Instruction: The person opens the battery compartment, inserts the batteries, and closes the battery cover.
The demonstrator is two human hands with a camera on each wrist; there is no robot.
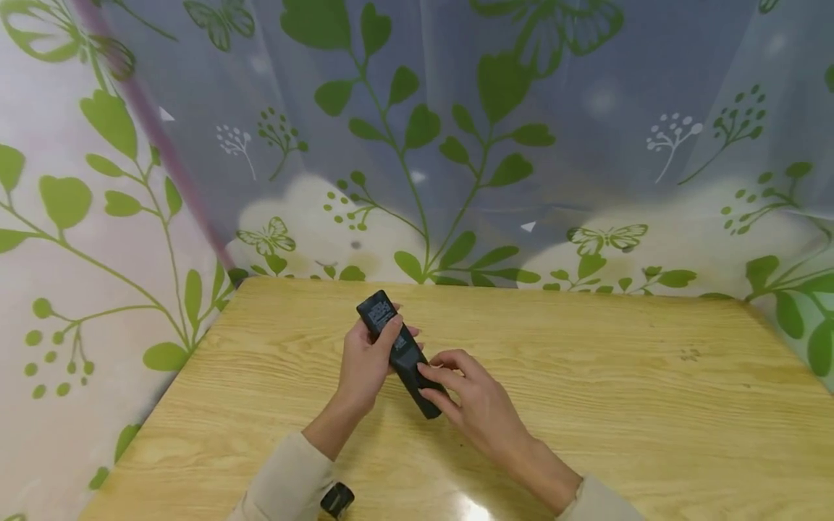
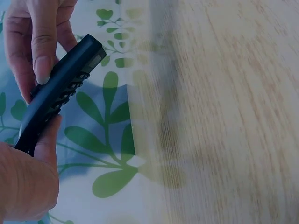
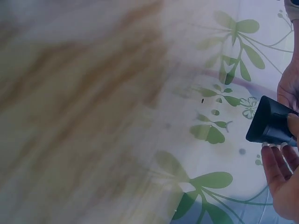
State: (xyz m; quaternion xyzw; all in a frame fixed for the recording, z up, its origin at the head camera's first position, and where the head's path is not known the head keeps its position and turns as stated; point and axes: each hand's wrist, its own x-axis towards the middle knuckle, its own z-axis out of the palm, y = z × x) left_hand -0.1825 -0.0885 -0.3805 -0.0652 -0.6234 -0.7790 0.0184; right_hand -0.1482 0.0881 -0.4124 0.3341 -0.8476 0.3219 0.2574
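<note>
A black remote control (image 1: 407, 367) is held above the wooden table, its back with printed labels turned up. My left hand (image 1: 365, 365) grips its upper half, thumb lying across the label. At the lower end, my right hand (image 1: 485, 409) holds the remote with thumb and index finger on the back cover. The left wrist view shows the remote (image 2: 60, 86) edge-on, with raised buttons on its underside. In the right wrist view the remote's end (image 3: 268, 123) sits between the right hand's thumb and fingertips; much of that hand is cut off by the frame.
The light wooden table (image 1: 619, 383) reaches back to a patterned curtain (image 1: 456, 181) with green leaves and butterflies. Another stretch of curtain (image 1: 78, 253) runs along the left side. A small black device (image 1: 337, 499) shows beside the left cuff.
</note>
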